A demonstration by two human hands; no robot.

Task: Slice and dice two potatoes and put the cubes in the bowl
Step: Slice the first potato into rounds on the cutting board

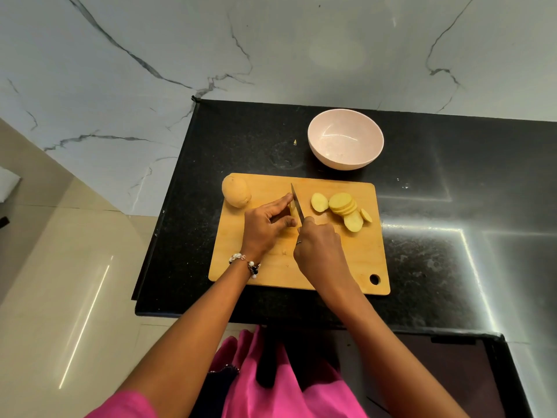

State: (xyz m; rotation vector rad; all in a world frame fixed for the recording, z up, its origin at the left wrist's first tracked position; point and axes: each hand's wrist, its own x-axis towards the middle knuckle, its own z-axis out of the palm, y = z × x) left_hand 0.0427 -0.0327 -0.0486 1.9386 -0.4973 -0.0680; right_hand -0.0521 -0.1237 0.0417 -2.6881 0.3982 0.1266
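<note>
Currently slicing | left hand pinches potato stub steady on board | right hand clenches knife, blade beside fingertips | slices pushed right, clearing room | whole potato waits left | bowl empty behind

Marble wall, black counter, beige floor

We can read no text, label, brand, number or sign anywhere in this view.
</note>
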